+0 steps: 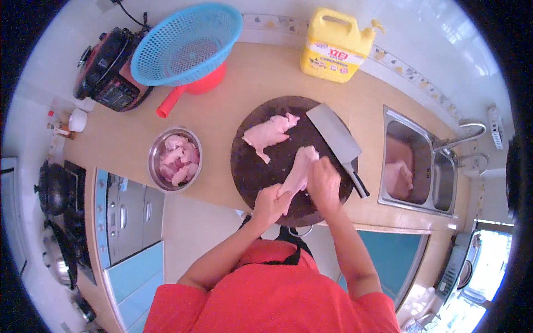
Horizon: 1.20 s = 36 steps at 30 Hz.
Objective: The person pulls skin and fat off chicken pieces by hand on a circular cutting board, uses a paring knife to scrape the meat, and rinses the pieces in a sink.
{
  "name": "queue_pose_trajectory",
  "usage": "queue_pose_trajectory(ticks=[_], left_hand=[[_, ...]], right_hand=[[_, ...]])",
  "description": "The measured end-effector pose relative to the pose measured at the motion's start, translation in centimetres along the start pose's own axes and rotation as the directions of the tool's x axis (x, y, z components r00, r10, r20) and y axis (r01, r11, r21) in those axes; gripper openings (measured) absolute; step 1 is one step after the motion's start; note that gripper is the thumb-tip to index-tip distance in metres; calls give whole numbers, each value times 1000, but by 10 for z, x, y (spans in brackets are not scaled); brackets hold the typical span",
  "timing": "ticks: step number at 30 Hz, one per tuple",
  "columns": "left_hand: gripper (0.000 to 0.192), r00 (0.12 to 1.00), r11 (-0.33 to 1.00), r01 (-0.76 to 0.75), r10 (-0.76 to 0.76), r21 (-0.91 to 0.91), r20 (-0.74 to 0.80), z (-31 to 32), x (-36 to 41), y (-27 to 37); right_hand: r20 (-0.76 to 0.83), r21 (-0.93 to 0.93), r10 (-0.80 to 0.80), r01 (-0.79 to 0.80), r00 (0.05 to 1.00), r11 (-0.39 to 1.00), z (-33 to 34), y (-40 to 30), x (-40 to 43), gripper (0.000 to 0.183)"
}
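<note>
My left hand (268,207) is closed on the lower end of a long pale piece of raw poultry (297,171) over a round dark cutting board (260,177). My right hand (324,182) grips the same piece near its upper right side; its fingertips are partly hidden. Behind them on the board lies another raw poultry piece (268,134). A cleaver (335,134) rests across the board's right side, its black handle towards me. To the left, a steel bowl (153,160) holds several cut pieces of raw meat (179,158).
A double steel sink (381,166) at the right holds more raw poultry (398,179). Behind the board stands a yellow detergent jug (333,50). A blue colander (187,45) on a red dipper (170,102) and an electric cooker (112,79) stand back left. A stove lies far left.
</note>
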<state>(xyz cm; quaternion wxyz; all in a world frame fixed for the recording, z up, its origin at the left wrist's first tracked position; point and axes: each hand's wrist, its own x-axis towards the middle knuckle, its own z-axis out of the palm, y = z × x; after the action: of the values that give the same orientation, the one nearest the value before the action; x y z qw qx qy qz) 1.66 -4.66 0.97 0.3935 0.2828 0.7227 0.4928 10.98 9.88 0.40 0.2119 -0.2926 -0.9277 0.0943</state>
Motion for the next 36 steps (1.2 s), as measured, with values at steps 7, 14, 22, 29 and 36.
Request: queue_pose_trajectory(ticks=[7, 14, 22, 29, 36], left_hand=[[22, 999, 1000, 0, -1, 18, 47, 0, -10, -14], [24, 998, 998, 63, -63, -28, 1, 0, -7, -21], [25, 996, 996, 86, -86, 18, 9, -4, -2, -13], [27, 995, 992, 92, -94, -84, -17, -6, -2, -11], [26, 995, 989, 96, -94, -115, 15, -6, -9, -1]], right_hand=[[1, -33, -49, 49, 999, 998, 4, 5, 4, 16], [85, 52, -85, 80, 993, 995, 11, -25, -38, 10], [112, 170, -70, 51, 991, 984, 14, -33, -45, 8], [61, 31, -93, 92, 994, 995, 2, -9, -19, 6], [-28, 200, 52, -45, 998, 979, -3, -5, -3, 9]])
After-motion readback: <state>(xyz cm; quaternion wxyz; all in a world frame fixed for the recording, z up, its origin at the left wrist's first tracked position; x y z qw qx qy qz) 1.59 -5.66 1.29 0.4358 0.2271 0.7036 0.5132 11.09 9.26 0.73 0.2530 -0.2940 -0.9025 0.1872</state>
